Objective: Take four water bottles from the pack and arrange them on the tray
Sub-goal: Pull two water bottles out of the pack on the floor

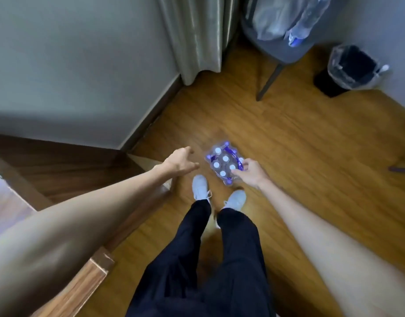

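Observation:
A shrink-wrapped pack of water bottles [223, 163] with white caps and purple wrap stands on the wooden floor just ahead of my feet. My right hand [251, 172] is on the pack's right side, fingers touching the wrap near a cap; whether it grips is blurred. My left hand [180, 162] hovers to the left of the pack, fingers apart, holding nothing. No tray is in view.
A wooden furniture edge [100, 264] runs along the left. A curtain [197, 37] hangs at the back. A grey chair [279, 33] holds a large bottle [309, 19]. A black bin [350, 69] with a plastic liner stands at the back right.

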### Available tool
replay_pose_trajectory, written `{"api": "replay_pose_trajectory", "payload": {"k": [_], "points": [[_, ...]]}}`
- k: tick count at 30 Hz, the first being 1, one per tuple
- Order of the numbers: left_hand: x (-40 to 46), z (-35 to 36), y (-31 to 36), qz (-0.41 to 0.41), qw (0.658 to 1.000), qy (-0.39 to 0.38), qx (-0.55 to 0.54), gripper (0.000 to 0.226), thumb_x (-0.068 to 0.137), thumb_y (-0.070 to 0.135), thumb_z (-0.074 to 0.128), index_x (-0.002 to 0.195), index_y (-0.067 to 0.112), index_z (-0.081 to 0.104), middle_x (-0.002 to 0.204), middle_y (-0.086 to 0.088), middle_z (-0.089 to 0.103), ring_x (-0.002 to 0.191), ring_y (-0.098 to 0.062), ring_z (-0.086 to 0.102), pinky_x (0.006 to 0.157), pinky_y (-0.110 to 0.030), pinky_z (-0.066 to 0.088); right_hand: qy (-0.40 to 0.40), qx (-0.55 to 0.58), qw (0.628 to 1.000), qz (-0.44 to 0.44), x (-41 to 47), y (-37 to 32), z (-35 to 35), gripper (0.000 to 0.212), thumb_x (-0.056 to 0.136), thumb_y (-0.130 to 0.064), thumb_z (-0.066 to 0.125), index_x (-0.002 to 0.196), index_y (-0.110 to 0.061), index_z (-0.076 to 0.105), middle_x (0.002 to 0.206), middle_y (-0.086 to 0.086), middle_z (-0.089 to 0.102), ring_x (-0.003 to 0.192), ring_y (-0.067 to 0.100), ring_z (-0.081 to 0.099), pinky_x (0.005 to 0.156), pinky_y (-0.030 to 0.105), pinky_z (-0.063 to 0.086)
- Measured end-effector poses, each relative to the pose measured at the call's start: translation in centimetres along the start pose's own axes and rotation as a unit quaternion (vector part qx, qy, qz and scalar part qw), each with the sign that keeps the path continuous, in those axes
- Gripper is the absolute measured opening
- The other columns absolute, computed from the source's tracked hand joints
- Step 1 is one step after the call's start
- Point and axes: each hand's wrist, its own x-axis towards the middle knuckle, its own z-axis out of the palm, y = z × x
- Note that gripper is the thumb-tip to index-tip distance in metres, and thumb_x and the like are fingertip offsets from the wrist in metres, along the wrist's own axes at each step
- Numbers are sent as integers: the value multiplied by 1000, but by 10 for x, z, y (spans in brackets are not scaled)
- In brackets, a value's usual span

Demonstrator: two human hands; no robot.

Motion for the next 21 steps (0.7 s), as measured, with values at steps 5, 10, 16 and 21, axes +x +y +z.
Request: {"api": "replay_pose_trajectory", "payload": {"k": [5,10,16,21], "points": [[81,62,-7,-54,997,-32,-44,59,90,29,64,142,7,48,142,-14,55,127,-30,54,103,-35,46,-39,-10,999,23,80,39,24,52,88,-34,72,125,2,58,116,19,69,108,34,64,91,43,49],[164,126,-18,-70,996,-18,-52,45,91,26,61,132,9,55,131,-15,62,118,-33,59,97,-36,46,-60,-29,998,22,167,78,60,56,88,-31,72,135,-6,53,122,15,68,112,33,63,96,44,49],[254,204,-29,-87,996,-16,-30,39,91,20,48,128,10,55,123,-22,65,111,-41,61,93,-43,50,-53,-112,992,12,262,132,113,49,91,-32,68,131,-10,51,123,18,65,111,36,62,86,43,52],[311,262,-38,-71,996,-20,41,42,95,27,49,133,11,41,124,-21,61,110,-43,61,79,-41,42,-11,-175,984,26,324,159,152,65,94,-36,62,143,-4,33,130,23,60,112,41,63,74,38,44]]}}
